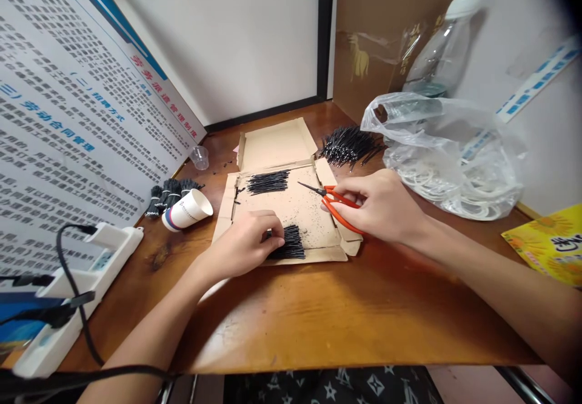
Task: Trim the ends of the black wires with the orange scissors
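Wire bundle [287,243]: near front edge of flattened cardboard box [291,210], pinned under left fingertips.
Left hand [245,243]: palm down, fingers curled onto bundle.
Right hand [382,207]: gripping red scissors [334,201], blades closed, pointing left over box.
Second pile [268,182]: farther back, untouched.
Room: bare table [318,313] toward front edge; plastic bag [450,155] close on right.

Left hand [248,241] lies palm down, fingers curled, forearm running toward 7 o'clock — right hand [379,205] closed, knuckles up, forearm toward 4 o'clock.
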{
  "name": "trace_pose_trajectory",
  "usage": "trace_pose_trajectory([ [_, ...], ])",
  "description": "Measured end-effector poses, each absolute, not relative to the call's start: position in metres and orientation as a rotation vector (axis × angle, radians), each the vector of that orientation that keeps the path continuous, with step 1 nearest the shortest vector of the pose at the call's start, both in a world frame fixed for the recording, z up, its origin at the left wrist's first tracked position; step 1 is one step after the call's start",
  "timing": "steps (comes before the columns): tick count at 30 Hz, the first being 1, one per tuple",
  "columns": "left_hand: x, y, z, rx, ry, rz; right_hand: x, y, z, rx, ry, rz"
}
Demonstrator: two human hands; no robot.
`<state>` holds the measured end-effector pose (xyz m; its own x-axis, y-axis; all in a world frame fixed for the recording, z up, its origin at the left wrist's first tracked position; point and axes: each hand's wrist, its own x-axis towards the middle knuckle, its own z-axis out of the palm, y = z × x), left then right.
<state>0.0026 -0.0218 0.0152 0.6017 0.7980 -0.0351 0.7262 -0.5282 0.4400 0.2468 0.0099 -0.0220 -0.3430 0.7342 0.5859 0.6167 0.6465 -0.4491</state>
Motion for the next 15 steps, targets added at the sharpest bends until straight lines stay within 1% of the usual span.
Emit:
trace_pose_trajectory([
  [7,0.003,-0.022,0.015,2.316,1.289,0.379,0.246,0.008,-0.020,-1.042,-2.067,0.206],
  [9,0.002,-0.021,0.015,2.306,1.288,0.450,0.245,0.005,-0.018,-1.025,-2.047,0.298],
  [13,0.003,-0.020,0.017,2.238,1.262,0.628,0.239,-0.005,-0.011,-0.956,-1.999,0.625],
  [15,0.004,-0.022,0.018,2.124,1.257,0.730,0.237,-0.011,-0.008,-0.940,-1.984,0.694],
])
